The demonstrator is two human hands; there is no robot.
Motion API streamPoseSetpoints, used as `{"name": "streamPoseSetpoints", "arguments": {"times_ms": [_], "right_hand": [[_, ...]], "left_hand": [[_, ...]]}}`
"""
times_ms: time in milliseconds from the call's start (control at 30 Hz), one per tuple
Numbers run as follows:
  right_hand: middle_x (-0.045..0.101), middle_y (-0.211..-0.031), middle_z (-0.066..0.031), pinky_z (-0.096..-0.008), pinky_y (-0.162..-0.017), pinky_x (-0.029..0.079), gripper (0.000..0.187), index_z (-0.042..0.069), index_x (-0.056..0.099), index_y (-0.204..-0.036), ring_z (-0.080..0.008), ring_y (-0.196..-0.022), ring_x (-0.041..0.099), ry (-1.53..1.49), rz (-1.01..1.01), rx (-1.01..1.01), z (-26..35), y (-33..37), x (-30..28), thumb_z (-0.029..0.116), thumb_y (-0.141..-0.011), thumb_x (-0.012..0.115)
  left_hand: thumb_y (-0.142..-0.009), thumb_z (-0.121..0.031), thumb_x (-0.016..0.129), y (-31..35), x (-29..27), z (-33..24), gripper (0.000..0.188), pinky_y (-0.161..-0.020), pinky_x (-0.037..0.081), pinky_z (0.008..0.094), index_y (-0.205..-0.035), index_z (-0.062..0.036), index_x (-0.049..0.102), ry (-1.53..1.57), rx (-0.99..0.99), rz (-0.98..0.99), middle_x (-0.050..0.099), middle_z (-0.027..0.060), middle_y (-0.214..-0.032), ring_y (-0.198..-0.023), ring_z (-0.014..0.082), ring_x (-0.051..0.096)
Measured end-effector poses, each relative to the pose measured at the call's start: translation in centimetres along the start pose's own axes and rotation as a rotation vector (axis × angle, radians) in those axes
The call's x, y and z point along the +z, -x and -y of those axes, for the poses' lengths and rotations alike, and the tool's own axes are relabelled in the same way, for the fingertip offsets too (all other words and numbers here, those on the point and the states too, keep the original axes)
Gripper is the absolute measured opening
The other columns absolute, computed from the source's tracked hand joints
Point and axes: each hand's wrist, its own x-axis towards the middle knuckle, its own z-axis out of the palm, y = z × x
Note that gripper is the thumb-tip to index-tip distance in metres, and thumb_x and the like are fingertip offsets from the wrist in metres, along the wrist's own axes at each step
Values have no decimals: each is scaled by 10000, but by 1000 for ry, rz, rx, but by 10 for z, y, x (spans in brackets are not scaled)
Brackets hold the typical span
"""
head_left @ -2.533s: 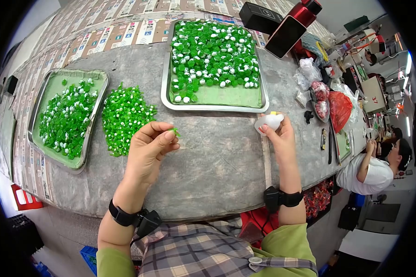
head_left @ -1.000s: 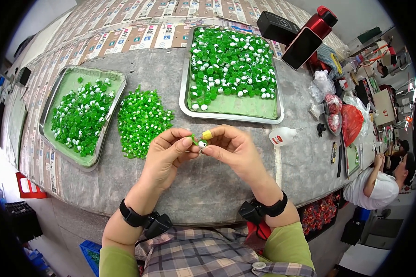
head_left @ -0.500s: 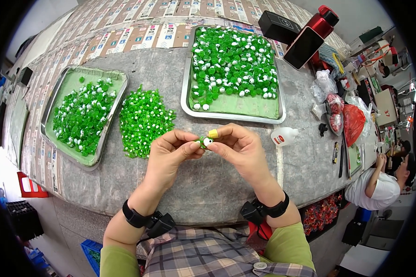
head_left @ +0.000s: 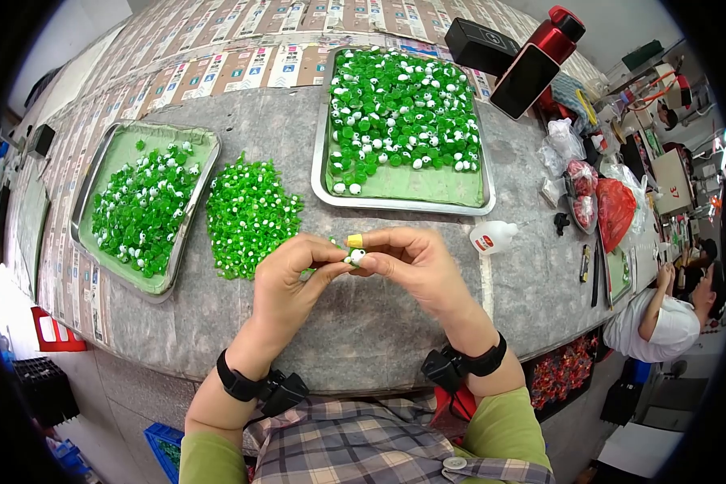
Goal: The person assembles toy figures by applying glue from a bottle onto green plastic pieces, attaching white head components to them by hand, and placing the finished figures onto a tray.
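Observation:
A small green and white toy piece (head_left: pixel 356 256), its white part rounded with dark dots, is pinched between my two hands above the table. My left hand (head_left: pixel 297 270) grips it from the left with thumb and fingertips. From the other side my right hand (head_left: pixel 415 264) holds it between thumb and index finger; a yellow wrap (head_left: pixel 354 240) covers that index fingertip. Fingers hide much of the piece. Just beyond my left hand lies a loose heap of bright green pieces (head_left: pixel 252 214) with white spots.
A metal tray (head_left: pixel 403 207) of green and white pieces sits at the back; a smaller tray (head_left: pixel 206 173) stands left. Right of my hands is a white squeeze bottle (head_left: pixel 493 237). Further off are a red bottle (head_left: pixel 558 34), a phone (head_left: pixel 524 81), plastic bags (head_left: pixel 615 211) and another person (head_left: pixel 661 319).
Both hands have shifted slightly, and the toy piece has turned and dropped a little between my fingers. My right index finger has moved left over it.

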Motion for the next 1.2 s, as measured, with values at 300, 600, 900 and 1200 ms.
{"name": "streamPoseSetpoints", "arguments": {"times_ms": [300, 600, 900, 1200], "right_hand": [[591, -828, -80, -212, -673, 464, 216, -35, 544, -958, -112, -750, 567, 6, 44, 20, -2, -11, 2, 69, -769, 555], [592, -824, -106, -238, -638, 471, 266, -24, 502, -1019, -155, -726, 582, -14, 42, 41, -14, -9, -6, 117, -794, 524], [587, -779, -97, -247, -599, 474, 245, -2, 513, -977, -143, -688, 574, 30, 91, 33, -27, -27, -23, 160, -795, 527], [582, -677, -95, -231, -508, 464, 218, -35, 528, -870, -146, -580, 572, -2, 46, -99, -43, -14, -42, 152, -763, 560]], "left_hand": [[-652, -13, 628, -3, -5, -3, 107, -549, 434, 252, -740, -15, 566, -149, -11, -35, 566, 80, -694, -628, 182, 551], [-702, -44, 614, 2, -30, -7, 80, -538, 416, 196, -767, -9, 583, 136, -328, -154, 572, 40, -691, -598, 84, 521], [-749, -58, 569, -15, -146, -17, 341, -751, 404, 234, -1077, -27, 480, -428, -21, -695, 508, 85, -1019, -881, 129, 473], [-652, -171, 656, 18, 63, -143, 212, -613, 446, 279, -805, -46, 580, 180, 167, 1030, 595, 52, -788, -705, 212, 565]]}}
